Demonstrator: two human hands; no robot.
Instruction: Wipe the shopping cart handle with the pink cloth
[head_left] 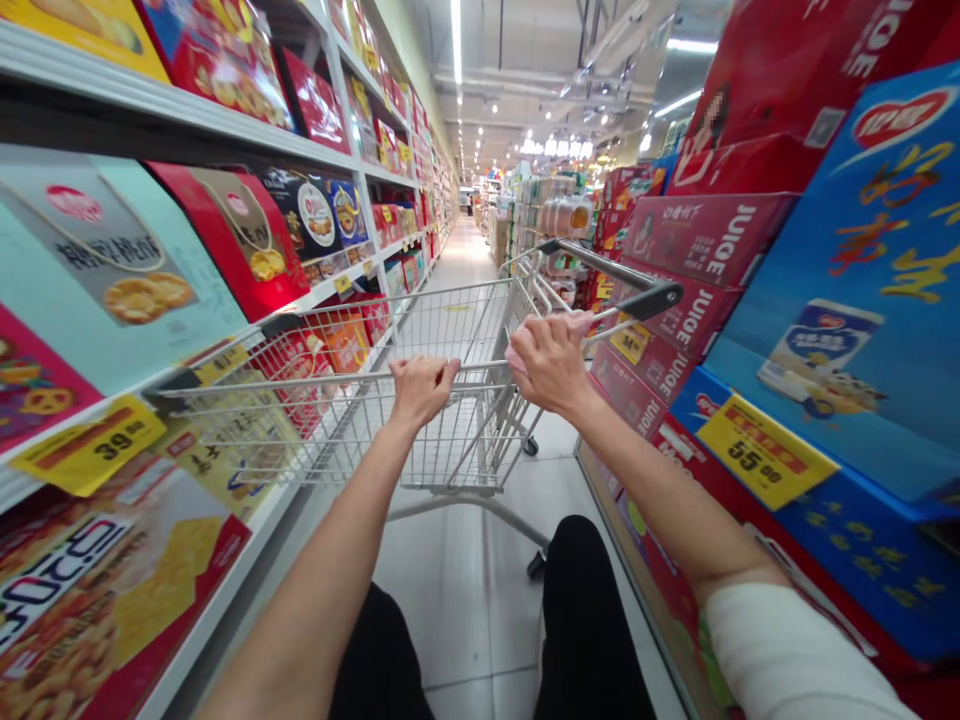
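Cart stands straight ahead in the aisle, its near rail gripped by both hands: left hand curled over it, right hand closed round it just beside. Its wire basket holds no goods: nothing is loaded yet. Biscuit shelves run left of the hands, and juice boxes stack on the right.

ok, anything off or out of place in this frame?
One thing: the cart sits turned in the aisle, its handle pointing at the right-hand boxes. The left hand and right hand grip the wire rim instead. Shelves look orderly; nothing spilled.
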